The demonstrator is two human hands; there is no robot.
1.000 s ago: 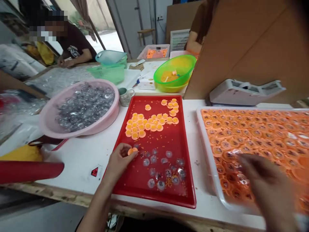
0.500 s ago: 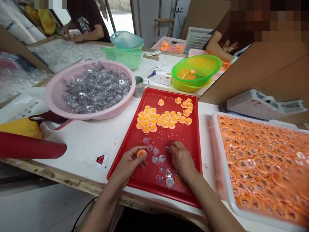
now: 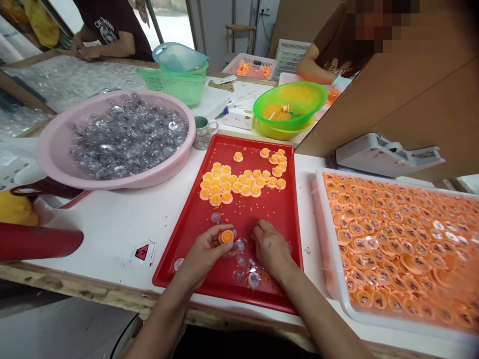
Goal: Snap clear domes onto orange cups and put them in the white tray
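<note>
On the head view I see the left hand [image 3: 204,257] pinching an orange plastic cap [image 3: 227,237] between thumb and fingers over the near part of the red tray [image 3: 239,139], while the right hand [image 3: 271,252] rests curled just beside it among clear plastic domes [image 3: 253,279], and I cannot tell whether it grips one.

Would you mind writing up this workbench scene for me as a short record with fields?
Left hand: holds an orange cap in its fingers
Right hand: over the red tray, beside clear plastic domes
Also on tray: orange caps in a cluster
Nearby: pink basin of domes; white tray of caps; green bowl
Others: co-worker at the far table
</note>
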